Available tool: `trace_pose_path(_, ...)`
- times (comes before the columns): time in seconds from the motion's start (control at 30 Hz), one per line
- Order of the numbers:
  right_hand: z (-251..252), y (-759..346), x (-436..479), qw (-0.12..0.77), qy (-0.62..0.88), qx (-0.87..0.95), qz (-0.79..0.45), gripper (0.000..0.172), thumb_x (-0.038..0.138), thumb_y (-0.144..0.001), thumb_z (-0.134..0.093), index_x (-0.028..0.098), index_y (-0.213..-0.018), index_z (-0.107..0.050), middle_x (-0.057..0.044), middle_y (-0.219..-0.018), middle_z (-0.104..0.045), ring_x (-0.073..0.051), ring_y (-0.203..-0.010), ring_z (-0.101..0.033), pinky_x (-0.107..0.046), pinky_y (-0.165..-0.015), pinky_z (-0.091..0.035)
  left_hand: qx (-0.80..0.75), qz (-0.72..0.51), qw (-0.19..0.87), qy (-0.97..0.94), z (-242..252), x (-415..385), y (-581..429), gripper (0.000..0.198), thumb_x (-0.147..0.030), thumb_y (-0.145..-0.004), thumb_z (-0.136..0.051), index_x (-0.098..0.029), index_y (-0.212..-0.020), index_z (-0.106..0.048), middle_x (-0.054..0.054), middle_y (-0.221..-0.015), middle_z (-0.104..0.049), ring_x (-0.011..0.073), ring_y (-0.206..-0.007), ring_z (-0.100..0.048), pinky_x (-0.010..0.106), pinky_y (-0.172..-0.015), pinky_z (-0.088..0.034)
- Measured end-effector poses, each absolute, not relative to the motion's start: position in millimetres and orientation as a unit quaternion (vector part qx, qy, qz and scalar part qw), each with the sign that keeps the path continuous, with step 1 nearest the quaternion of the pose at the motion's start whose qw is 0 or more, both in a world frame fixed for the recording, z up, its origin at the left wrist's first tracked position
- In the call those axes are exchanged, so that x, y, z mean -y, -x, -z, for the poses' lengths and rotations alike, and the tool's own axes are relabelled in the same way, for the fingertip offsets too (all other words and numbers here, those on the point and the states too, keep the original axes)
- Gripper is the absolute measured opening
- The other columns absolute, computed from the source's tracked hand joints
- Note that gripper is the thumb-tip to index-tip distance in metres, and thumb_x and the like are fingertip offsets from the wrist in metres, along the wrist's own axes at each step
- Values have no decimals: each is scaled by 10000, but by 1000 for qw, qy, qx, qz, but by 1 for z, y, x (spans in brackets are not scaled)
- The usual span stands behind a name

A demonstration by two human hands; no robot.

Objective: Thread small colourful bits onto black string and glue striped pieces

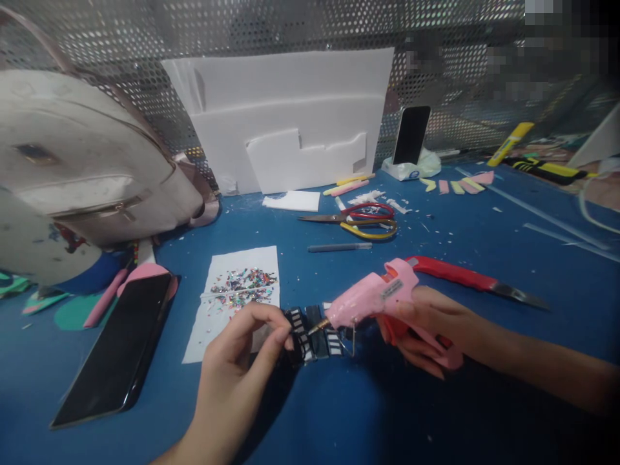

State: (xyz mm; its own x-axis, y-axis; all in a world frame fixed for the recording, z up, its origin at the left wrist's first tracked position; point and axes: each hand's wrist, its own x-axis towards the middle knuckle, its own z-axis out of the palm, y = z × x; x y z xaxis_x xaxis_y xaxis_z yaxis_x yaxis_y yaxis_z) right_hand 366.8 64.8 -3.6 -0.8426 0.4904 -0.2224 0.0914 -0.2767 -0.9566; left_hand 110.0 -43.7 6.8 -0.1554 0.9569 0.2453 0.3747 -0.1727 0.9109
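Observation:
My right hand (426, 329) is wrapped round a pink hot glue gun (372, 294), its metal nozzle pointing left and down. Beneath the nozzle tip is a small black piece with white stripes (317, 332); whether the tip touches it I cannot tell. The thumb and forefinger of my left hand (247, 361) pinch the left edge of this striped piece, just above the blue table. Right behind my left hand lies a white paper sheet (194, 342) scattered with small shiny multicoloured bits (247, 284).
Scissors (334, 219), a pen (339, 247) and a red-handled knife (465, 274) lie beyond my hands. A black phone (116, 349) rests at left, beside a pale backpack (92, 155). Another phone (411, 135) leans upright at the back, near white foam boards (290, 84).

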Motion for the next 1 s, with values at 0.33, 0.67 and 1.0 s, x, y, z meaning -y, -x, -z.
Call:
trace_pose_path(0.33, 2, -366, -64, 129, 216, 579, -776, 409, 469, -970, -426, 137, -849, -632, 67, -461, -382, -63, -373, -436, -149, -383, -348, -582, -486, 301, -578, -7, 40, -111, 130, -177, -926, -529, -224, -811, -571, -52, -673, -560, 80, -625, -535, 140, -580, -444)
trace_pose_path(0.67, 1, -364, -63, 152, 238, 591, -756, 428, 487, -951, -462, 126, -781, -616, 65, -454, -393, -66, -380, -465, -149, -396, -384, -548, -471, 290, -628, -9, 43, -114, 163, -120, -904, -513, -217, -798, -588, -47, -691, -583, 80, -643, -572, 154, -619, -457)
trace_pose_path(1.0, 5, -365, -65, 145, 235, 592, -757, 424, 472, -960, -452, 109, -788, -588, 74, -463, -391, -57, -376, -441, -143, -393, -386, -554, -483, 292, -612, -5, 44, -111, 149, -129, -917, -520, -234, -828, -578, -58, -711, -581, 77, -671, -560, 137, -638, -450)
